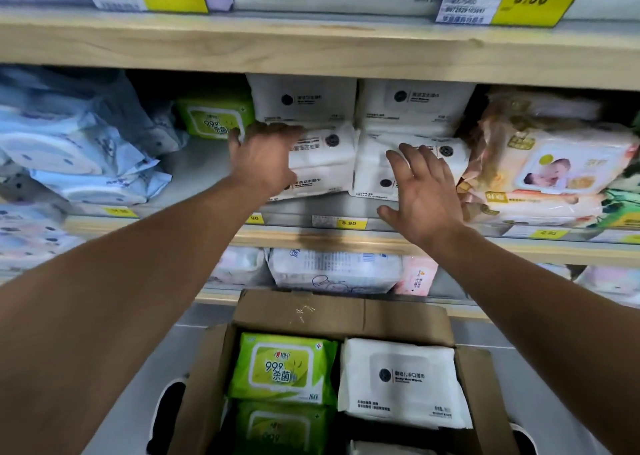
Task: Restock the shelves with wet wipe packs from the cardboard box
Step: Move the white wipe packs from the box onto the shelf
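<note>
Reaching up to the middle shelf (311,212), both bare arms stretch over an open cardboard box (301,311) toward a cluster of white wipe packs. The left hand (265,158) lies on the left white pack (323,162), its fingers bent over the pack's top left corner, so it seems to grip that corner; the fingertips themselves are partly hidden behind the pack. The right hand (422,191) has its fingers straight and spread, held in front of the right white pack (377,167); whether the fingertips touch the wrapper I cannot tell. These two packs lie side by side at the front of the shelf, and two more white packs (360,100) stand upright just behind them.

A green wipe pack (214,117) sits on the same shelf, just left of the left hand. Further left lie pale blue packs (79,146), somewhat jumbled. To the right is a peach bundle (554,164) printed with a baby picture. Yellow price tags (349,223) run along the shelf edge, and larger ones reading 9.90 hang on the shelf above.

Down in the box, a green pack (282,368) lies flat on the left with another green one below it, and a white pack (398,382) lies beside it on the right.
</note>
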`<state>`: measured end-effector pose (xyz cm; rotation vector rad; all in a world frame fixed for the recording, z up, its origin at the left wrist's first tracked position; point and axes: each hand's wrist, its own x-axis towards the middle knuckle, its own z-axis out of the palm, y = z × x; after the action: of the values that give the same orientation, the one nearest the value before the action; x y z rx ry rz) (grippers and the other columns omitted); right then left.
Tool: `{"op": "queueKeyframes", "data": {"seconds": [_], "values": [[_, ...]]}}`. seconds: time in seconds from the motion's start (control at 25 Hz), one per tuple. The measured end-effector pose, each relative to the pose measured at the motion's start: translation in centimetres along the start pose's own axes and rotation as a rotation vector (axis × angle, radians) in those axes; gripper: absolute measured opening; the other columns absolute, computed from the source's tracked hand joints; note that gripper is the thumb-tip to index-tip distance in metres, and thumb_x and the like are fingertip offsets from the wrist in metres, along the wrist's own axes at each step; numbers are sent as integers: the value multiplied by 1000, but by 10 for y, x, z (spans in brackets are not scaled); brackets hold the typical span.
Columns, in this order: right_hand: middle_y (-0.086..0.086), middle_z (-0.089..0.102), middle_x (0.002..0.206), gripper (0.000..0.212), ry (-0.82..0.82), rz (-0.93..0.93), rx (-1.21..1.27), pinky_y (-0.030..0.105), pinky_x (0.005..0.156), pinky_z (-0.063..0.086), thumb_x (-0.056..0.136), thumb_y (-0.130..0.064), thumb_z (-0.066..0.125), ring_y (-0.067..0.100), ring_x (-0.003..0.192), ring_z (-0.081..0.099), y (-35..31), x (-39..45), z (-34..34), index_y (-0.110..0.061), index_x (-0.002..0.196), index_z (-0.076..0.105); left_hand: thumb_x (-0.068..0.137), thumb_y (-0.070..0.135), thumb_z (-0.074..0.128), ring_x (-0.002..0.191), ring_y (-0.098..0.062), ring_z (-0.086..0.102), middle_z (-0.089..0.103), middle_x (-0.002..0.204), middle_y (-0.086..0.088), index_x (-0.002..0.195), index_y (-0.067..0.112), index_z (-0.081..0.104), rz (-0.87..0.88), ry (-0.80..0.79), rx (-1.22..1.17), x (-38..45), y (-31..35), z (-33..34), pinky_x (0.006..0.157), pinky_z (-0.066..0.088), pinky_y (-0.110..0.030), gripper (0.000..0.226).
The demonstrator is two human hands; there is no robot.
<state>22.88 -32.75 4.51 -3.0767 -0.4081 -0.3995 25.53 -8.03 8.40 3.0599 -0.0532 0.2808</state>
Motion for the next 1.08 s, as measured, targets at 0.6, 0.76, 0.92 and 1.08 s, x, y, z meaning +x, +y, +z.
{"op": "queueKeyframes", "data": {"seconds": [0.6,0.76,0.92,1.08], "values": [[-1,3,161,83,-101,118,2,62,114,6,87,-49,54,32,147,-3,11,17,19,-35,152,3,75,23,67,131,-28,34,44,137,4,136,33,38,1,198,17,1,11,64,107,19,-62,68],[4,15,159,79,-54,51,52,50,118,11,86,-46,58,33,146,8,-1,-10,4,-25,151,18,80,34,63,135,-28,33,40,146,-2,140,23,38,50,151,-66,-24,15,39,110,20,-57,66],[3,18,159,76,-132,16,141,43,120,12,88,-47,55,29,146,10,-18,-61,-21,-24,151,20,82,40,60,133,-31,37,41,148,-9,141,17,43,145,117,-140,-80,25,16,110,28,-49,66],[6,26,155,77,-226,-29,221,42,119,17,83,-43,61,30,144,18,-33,-131,-35,-20,149,28,77,45,55,129,-27,46,50,141,-9,137,16,48,197,56,-222,-147,40,8,109,34,-44,67]]}}
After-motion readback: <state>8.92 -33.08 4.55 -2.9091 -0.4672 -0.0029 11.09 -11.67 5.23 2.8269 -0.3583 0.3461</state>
